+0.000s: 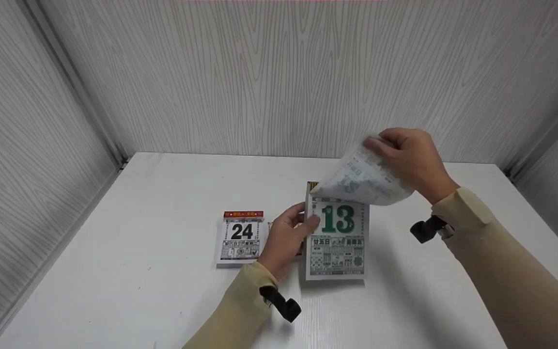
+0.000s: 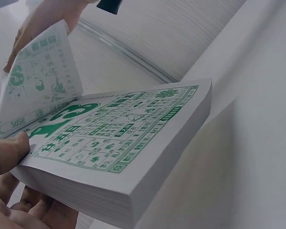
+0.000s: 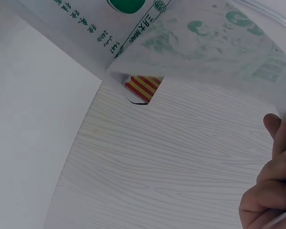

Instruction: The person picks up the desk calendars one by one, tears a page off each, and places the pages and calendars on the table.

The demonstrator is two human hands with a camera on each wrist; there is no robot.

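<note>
A thick tear-off calendar (image 1: 337, 257) with a green 13 on its top page is held tilted above the white table. My left hand (image 1: 286, 240) grips its left edge, thumb on the page and fingers underneath, as the left wrist view shows. My right hand (image 1: 414, 162) pinches a thin calendar sheet (image 1: 371, 179) by its free end, up and to the right. That sheet is folded back over the top of the pad, its lower left corner still at the pad's upper edge. Through the sheet (image 2: 43, 76) the green print shows reversed. A red and yellow striped header (image 3: 145, 88) peeks out beneath it.
A smaller calendar (image 1: 240, 240) with a black 24 and a red header lies on the table (image 1: 172, 194) left of my left hand. Another printed item is mostly hidden behind that hand. Wood-grain panels (image 1: 259, 77) stand behind and at both sides.
</note>
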